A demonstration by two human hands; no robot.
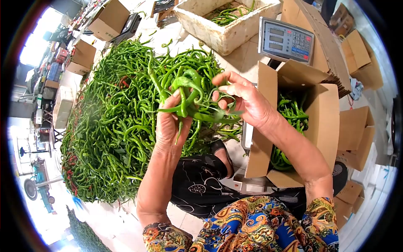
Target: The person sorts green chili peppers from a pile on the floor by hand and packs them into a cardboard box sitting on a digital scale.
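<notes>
My left hand (170, 124) is closed around a bunch of long green chili peppers (184, 94), some curled, their ends poking out past the thumb and fingers. Just to the right of the bunch is my right hand (247, 101), its fingers curled in beside thin stems and a blurred green leaf (231, 112). What those fingers pinch is too small to make out. Behind and left of both hands spreads a large heap of green chili peppers (113, 126), with a few red ones among them. Under my right forearm stands an open cardboard box (321, 122) with green peppers inside.
A white foam box (226, 35) at the back holds some peppers. A digital scale display (286, 40) rises behind the cardboard box. More cardboard boxes (354, 136) stand at right and others (109, 19) at back left. My foot (222, 155) is by the heap's edge.
</notes>
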